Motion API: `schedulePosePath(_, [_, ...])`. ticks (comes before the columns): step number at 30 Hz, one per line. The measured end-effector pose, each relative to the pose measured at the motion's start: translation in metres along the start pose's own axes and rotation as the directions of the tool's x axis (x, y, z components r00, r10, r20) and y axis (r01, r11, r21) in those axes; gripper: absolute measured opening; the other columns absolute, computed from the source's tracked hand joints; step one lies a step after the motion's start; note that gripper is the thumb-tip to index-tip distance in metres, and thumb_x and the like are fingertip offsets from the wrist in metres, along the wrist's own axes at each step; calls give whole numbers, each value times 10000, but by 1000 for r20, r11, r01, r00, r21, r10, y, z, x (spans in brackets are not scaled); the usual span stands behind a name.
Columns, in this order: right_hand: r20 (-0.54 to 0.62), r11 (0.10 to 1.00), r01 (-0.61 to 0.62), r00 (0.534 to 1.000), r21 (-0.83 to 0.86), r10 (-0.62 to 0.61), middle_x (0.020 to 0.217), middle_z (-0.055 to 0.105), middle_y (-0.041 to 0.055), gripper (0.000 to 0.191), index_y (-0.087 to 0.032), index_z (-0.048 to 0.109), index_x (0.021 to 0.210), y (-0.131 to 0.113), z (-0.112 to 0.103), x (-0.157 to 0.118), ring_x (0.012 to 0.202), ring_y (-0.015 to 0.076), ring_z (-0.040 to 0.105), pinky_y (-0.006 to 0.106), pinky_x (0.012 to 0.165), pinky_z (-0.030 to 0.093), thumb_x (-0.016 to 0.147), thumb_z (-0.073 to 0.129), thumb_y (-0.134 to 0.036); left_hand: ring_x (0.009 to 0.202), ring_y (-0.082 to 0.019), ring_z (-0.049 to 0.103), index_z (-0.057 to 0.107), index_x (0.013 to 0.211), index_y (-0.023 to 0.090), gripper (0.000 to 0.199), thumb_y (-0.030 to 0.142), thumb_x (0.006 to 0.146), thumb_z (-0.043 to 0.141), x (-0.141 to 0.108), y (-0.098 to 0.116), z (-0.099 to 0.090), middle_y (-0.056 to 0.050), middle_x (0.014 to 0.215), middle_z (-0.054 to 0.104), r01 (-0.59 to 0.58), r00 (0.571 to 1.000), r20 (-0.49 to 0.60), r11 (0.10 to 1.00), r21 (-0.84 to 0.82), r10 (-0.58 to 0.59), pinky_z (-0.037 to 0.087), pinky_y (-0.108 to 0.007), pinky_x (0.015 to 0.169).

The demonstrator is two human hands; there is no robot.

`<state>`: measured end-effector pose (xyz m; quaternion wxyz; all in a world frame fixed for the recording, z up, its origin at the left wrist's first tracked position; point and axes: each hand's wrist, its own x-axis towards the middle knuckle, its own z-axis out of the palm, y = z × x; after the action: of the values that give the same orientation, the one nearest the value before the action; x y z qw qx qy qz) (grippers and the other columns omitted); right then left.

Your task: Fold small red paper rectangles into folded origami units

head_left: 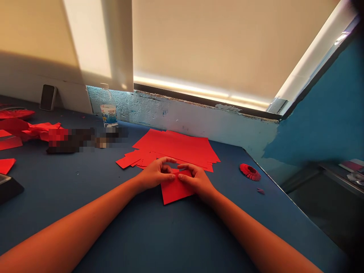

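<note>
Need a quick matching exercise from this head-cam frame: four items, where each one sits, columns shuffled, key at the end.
Items
1. Red paper sheet
2. Plastic water bottle
3. Phone
4. Ribbed red paper ring

Places
A. On the blue table, right of the stack of red paper, apart from the hands
B. Leaning against the wall, far left
C. Touched by the left hand and right hand
D. Upright by the wall, left of the stack

Pairs
1-C, 2-D, 3-B, 4-A
</note>
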<state>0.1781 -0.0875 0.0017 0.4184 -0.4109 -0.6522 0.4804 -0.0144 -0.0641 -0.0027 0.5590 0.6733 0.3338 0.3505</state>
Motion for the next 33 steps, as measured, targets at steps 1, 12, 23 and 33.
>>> schedulePosePath(1, [-17,1000,-15,1000,-6,15,953,658,49,313,-215,606,1030,1,0,0,883,210,626,330,749,497,724,655,-262,699,-138,569,501,1152,168,479,282,715,659,0,0,0,6,735,602,-4,1000,-25,1000,22,5,412,-245,631])
schedulePosePath(12, [-8,999,-35,999,-17,35,896,681,53,184,-185,650,879,11,-1,4,812,184,622,286,694,473,759,618,-321,820,-201,605,678,891,168,336,453,794,529,-3,6,2,-51,864,677,-7,999,-34,958,286,17,429,-251,639])
schedulePosePath(23, [-25,976,50,998,-214,-57,788,666,27,245,-180,671,815,5,2,1,720,160,583,245,617,421,826,524,-374,768,-177,585,642,851,162,347,483,794,522,-2,5,4,-39,836,656,3,997,-77,967,253,17,429,-244,623])
schedulePosePath(33, [-56,981,18,998,-192,-29,787,667,38,251,-169,678,823,2,4,2,719,171,581,258,614,430,809,538,-377,778,-193,596,636,849,164,322,451,809,495,-4,11,4,-45,847,660,2,998,-66,945,326,20,444,-264,639])
